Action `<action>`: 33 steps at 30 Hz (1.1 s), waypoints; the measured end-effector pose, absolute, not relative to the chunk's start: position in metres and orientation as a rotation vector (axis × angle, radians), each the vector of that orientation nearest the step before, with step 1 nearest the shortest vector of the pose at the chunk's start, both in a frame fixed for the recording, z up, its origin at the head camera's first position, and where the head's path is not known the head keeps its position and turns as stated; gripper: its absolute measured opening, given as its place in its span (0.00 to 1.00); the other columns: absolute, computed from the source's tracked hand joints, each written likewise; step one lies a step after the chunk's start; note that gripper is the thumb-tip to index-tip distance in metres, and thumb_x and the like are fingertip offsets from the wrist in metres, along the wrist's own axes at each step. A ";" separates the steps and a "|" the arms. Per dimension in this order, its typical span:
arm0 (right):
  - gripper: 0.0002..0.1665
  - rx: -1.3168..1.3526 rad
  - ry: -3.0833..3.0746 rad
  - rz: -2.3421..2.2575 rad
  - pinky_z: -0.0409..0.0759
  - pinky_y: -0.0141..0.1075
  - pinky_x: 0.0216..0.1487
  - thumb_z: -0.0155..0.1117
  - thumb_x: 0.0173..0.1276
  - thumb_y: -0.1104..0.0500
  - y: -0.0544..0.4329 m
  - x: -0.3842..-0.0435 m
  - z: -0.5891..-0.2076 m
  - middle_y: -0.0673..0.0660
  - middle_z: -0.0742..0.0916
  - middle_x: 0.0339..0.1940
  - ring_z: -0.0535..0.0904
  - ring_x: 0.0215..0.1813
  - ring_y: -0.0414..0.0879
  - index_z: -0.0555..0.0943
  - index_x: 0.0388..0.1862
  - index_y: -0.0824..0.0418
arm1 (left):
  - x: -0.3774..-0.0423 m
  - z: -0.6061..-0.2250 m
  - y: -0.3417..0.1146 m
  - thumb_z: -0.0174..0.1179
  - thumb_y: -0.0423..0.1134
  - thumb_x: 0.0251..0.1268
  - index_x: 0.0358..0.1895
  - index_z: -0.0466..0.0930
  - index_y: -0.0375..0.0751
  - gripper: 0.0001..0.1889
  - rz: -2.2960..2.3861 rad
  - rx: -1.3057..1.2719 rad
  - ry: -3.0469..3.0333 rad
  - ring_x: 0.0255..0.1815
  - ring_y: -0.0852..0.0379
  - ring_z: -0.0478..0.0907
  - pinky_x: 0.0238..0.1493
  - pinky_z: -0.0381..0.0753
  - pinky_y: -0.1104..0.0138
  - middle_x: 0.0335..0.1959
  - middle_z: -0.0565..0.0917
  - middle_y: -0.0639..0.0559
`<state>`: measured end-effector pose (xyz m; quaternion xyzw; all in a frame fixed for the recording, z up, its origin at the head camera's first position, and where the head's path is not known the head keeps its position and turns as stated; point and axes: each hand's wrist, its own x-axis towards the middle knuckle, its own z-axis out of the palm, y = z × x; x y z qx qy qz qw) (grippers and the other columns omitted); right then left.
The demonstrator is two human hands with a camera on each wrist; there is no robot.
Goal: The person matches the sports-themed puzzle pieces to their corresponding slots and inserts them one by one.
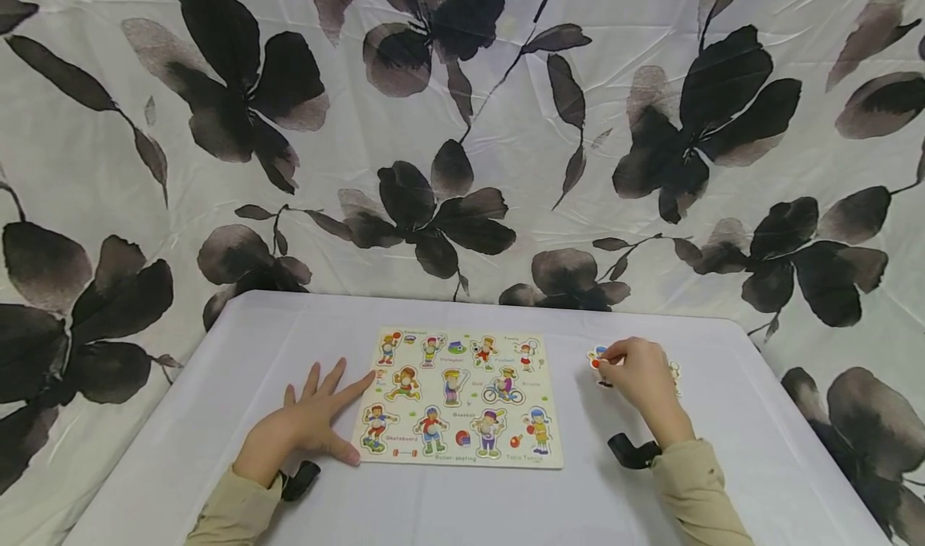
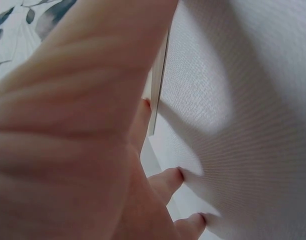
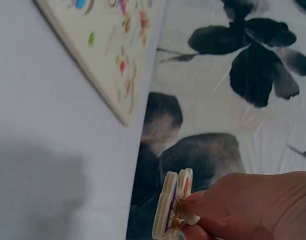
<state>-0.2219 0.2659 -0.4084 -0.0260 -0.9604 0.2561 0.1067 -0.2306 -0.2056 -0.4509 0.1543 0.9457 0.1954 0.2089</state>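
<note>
A flat wooden puzzle board point(image 1: 419, 405) with several sports figures and printed words lies on the white table. My left hand point(image 1: 311, 420) spreads its fingers at the board's left side, index fingertip at the edge and thumb by the near left corner. In the left wrist view, two fingertips point(image 2: 173, 176) come down on the cloth beside the board's edge point(image 2: 158, 82). Right of the board, my right hand point(image 1: 643, 381) pinches a small wooden puzzle piece point(image 3: 165, 207) between thumb and fingers. That piece point(image 1: 598, 361) shows partly past the fingertips in the head view.
Another figure piece point(image 1: 675, 376) peeks out just right of my right hand, mostly hidden behind it. Black wrist straps point(image 1: 632, 451) sit at both cuffs. Behind the table's far edge hangs a white cloth point(image 1: 549, 144) with dark flowers.
</note>
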 end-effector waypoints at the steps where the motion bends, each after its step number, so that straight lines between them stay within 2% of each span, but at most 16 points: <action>1: 0.06 -0.068 -2.824 0.755 0.70 0.37 0.25 0.67 0.52 0.67 0.263 -0.221 -0.407 0.56 0.87 0.25 0.74 0.27 0.47 0.88 0.28 0.66 | -0.230 -0.450 -0.205 0.80 0.62 0.22 0.78 0.56 0.51 0.68 0.540 0.428 2.631 0.74 0.21 0.26 0.61 0.27 0.23 0.79 0.39 0.28; 16: 0.05 -0.038 -2.878 0.845 0.70 0.37 0.27 0.70 0.54 0.65 0.227 -0.198 -0.403 0.53 0.86 0.28 0.72 0.29 0.46 0.88 0.31 0.64 | -0.232 -0.454 -0.208 0.80 0.63 0.21 0.79 0.55 0.53 0.69 0.526 0.419 2.637 0.75 0.21 0.26 0.62 0.26 0.24 0.79 0.38 0.29; 33: 0.04 0.148 -2.947 0.917 0.70 0.34 0.26 0.72 0.50 0.67 0.194 -0.189 -0.421 0.47 0.82 0.22 0.71 0.26 0.42 0.87 0.24 0.59 | -0.232 -0.452 -0.206 0.80 0.62 0.23 0.79 0.54 0.52 0.68 0.520 0.407 2.627 0.75 0.22 0.25 0.62 0.25 0.25 0.79 0.37 0.30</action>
